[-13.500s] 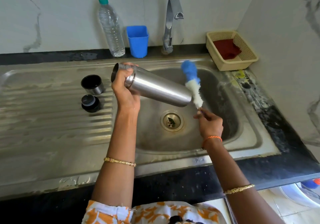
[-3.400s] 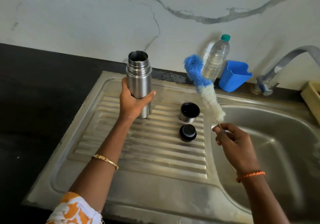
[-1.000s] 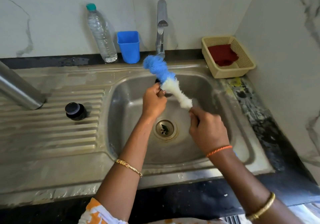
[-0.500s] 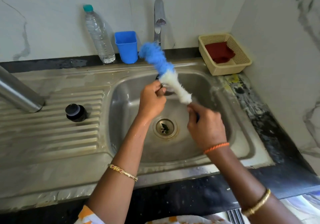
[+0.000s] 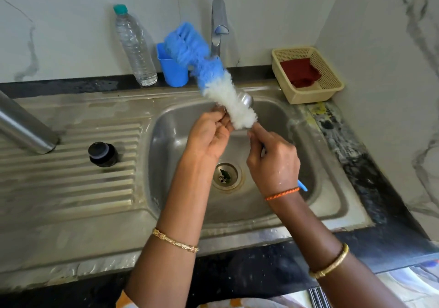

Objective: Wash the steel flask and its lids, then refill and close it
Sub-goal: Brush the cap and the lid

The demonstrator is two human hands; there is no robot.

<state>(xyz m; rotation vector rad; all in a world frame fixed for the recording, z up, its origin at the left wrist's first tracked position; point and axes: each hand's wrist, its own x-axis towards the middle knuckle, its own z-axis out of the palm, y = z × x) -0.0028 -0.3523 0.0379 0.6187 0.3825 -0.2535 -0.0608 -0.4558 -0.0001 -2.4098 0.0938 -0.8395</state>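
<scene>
Over the sink basin (image 5: 316, 165) my right hand (image 5: 273, 162) grips the thin blue handle of a bottle brush (image 5: 213, 77) with white and blue bristles, pointing up and away to the left. My left hand (image 5: 209, 134) holds a small steel cup (image 5: 246, 99) against the white bristles; the brush hides most of the cup. The steel flask (image 5: 21, 127) stands on the ribbed drainboard (image 5: 71, 184) at the far left. Its black stopper (image 5: 102, 154) sits on the drainboard to the right of it.
The tap (image 5: 218, 22) rises behind the basin, with the drain (image 5: 225, 175) below my hands. A clear water bottle (image 5: 134, 46) and a blue tumbler (image 5: 172, 72) stand at the wall. A beige basket (image 5: 332, 79) holding a red cloth (image 5: 299, 72) sits at the back right.
The flask has been set down on the drainboard and my left hand has taken the small cup. Over the last second the brush slid against the cup, whose steel side now shows.
</scene>
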